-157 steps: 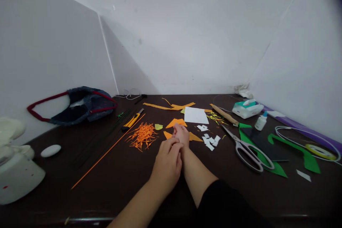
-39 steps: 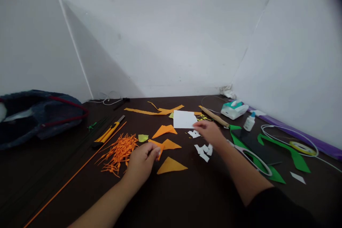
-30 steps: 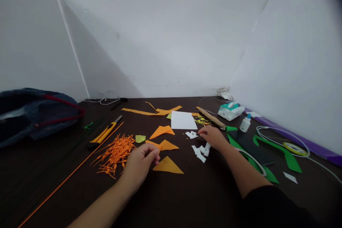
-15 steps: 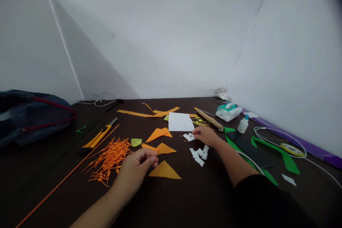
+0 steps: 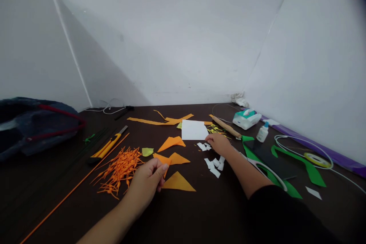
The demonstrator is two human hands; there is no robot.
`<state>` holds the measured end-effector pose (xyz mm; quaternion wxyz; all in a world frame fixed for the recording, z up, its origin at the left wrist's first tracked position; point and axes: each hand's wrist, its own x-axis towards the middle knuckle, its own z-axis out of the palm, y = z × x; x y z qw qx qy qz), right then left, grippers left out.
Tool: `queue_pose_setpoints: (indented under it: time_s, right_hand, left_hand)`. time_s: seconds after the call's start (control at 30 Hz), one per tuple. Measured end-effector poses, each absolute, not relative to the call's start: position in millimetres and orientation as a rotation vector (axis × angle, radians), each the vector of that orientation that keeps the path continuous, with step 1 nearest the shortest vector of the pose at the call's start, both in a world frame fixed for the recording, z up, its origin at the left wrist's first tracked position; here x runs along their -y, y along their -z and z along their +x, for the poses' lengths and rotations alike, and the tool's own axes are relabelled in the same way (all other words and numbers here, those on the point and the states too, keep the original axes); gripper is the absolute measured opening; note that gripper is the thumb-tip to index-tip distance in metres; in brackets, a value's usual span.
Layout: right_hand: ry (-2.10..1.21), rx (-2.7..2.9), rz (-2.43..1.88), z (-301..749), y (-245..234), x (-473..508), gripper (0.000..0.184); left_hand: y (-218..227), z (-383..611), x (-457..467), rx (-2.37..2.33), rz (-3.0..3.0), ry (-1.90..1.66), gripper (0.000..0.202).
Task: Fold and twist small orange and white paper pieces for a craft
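Note:
My left hand point(image 5: 148, 177) is closed in a pinch on a small orange paper piece point(image 5: 167, 163). Under and beyond it lie more orange cut pieces, a folded one point(image 5: 172, 143) and a darker triangle point(image 5: 179, 183). My right hand point(image 5: 219, 143) has its fingertips pressed together at the lower right corner of a white paper sheet point(image 5: 194, 130); what they hold, if anything, is too small to make out. Small white paper scraps point(image 5: 214, 167) lie just below that hand. Left of my left hand spreads a heap of orange stamens point(image 5: 122, 171).
A yellow box cutter point(image 5: 107, 148) and a long orange stick point(image 5: 77, 185) lie to the left. Scissors point(image 5: 268, 171), green strips point(image 5: 311, 171), a glue bottle point(image 5: 262, 132), a tissue pack point(image 5: 246, 119) and a tape roll point(image 5: 317, 160) occupy the right side. A denim bag point(image 5: 37, 129) sits far left.
My left hand has tilted slightly, and the orange piece in its fingers shows more upright. The right hand has shifted slightly toward the white sheet's corner. The whole view has moved a little.

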<state>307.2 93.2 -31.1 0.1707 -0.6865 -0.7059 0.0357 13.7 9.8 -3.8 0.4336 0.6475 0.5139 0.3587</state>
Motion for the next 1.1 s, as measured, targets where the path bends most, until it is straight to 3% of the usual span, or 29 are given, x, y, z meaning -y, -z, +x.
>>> queue_pose_setpoints:
  time_s: [0.37, 0.57, 0.8, 1.1]
  right_hand:
    - [-0.341, 1.752, -1.841, 302.5, 26.0, -88.8, 0.009]
    - [-0.746, 1.621, -1.450, 266.2, 7.4, -62.9, 0.007]
    - [-1.124, 1.540, -1.037, 188.2, 4.2, -26.1, 0.006]
    - [-0.989, 1.572, -1.064, 165.2, 13.5, -17.6, 0.004]
  left_hand:
    - [0.8, 13.0, -9.6, -1.253, 1.584, -0.878, 0.027]
    - [6.2, 16.0, -10.4, -1.029, 1.464, -0.947, 0.013]
    - [0.6, 16.9, -5.5, -0.980, 1.366, -1.020, 0.020]
    - [2.6, 15.4, -6.5, -1.011, 1.426, -1.031, 0.017]
